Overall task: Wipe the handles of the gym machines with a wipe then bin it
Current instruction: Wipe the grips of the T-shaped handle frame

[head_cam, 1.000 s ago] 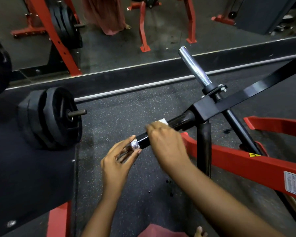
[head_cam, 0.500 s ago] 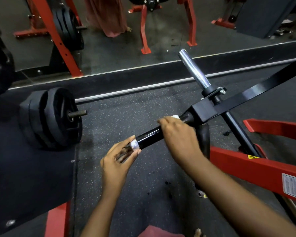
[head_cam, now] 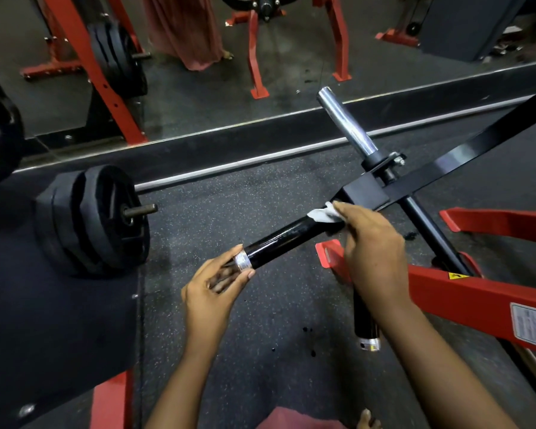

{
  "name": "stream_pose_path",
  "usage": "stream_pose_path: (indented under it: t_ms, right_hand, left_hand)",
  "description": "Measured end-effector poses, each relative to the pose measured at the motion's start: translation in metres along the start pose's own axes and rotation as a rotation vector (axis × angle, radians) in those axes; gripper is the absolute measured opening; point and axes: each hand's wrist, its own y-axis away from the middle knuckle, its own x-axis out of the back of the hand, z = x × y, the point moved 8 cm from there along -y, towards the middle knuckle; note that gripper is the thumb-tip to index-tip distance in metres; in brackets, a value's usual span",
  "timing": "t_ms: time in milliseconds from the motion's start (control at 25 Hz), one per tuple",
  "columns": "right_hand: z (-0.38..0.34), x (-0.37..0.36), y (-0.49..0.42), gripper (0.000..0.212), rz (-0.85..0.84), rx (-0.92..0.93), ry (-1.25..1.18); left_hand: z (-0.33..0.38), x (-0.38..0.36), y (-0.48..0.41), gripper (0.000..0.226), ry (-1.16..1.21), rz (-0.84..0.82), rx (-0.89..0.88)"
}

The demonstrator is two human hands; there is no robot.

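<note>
A glossy black handle (head_cam: 287, 238) with a silver end cap (head_cam: 243, 262) juts toward me from the machine's black joint block (head_cam: 364, 193). My left hand (head_cam: 212, 287) holds the capped end between thumb and fingers. Near the joint end of the handle, my right hand (head_cam: 373, 243) wraps the bar and presses a white wipe (head_cam: 324, 214) against it; only the wipe's crumpled edge shows past my fingers. A second black handle (head_cam: 364, 320) with a silver cap hangs downward behind my right forearm.
A chrome weight peg (head_cam: 344, 122) sticks up from the joint. The red machine frame (head_cam: 464, 297) lies to the right. Black weight plates (head_cam: 96, 221) sit on a bar at the left. A mirror (head_cam: 198, 88) along the far floor edge reflects red racks.
My right hand slid with the wipe along the handle from near the capped end up to the joint. More of the bare black handle now shows. My left hand stayed on the cap.
</note>
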Motion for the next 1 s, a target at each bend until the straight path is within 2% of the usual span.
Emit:
stream_pose_path:
  t_ms: [80,200,320,440,600,680,880,1000]
  right_hand:
    - [0.0,-0.016,0.013,0.042,0.023,-0.064,-0.001]
    - [-0.01,-0.028,0.03,0.037,0.16,-0.148,-0.167]
    - [-0.023,-0.034,0.042,0.036,0.258,-0.147,-0.248]
    - [-0.038,-0.044,0.056,0.038,0.214,-0.129,-0.298]
    - [-0.072,-0.062,0.078,0.039,0.054,0.064,-0.281]
    - [-0.075,-0.064,0.081,0.039,0.013,0.091,-0.34]
    - [-0.059,-0.043,0.077,0.038,0.045,-0.014,-0.479]
    - [-0.036,-0.033,0.072,0.037,0.078,-0.209,-0.555]
  left_hand:
    - [0.001,-0.001,0.001,0.045,0.013,-0.006,0.01]
    - [0.001,0.0,0.0,0.045,0.014,-0.004,0.016]
    - [0.0,0.0,0.0,0.046,0.016,-0.008,0.018]
    - [-0.002,-0.001,-0.001,0.045,0.01,-0.028,0.027]
    - [-0.005,0.004,-0.002,0.045,-0.036,-0.071,0.007]
    - [-0.003,0.004,-0.003,0.049,-0.095,-0.093,-0.015]
    - [0.01,0.003,0.001,0.046,-0.183,-0.127,0.006]
    - [0.019,0.003,0.003,0.041,-0.254,-0.134,0.023]
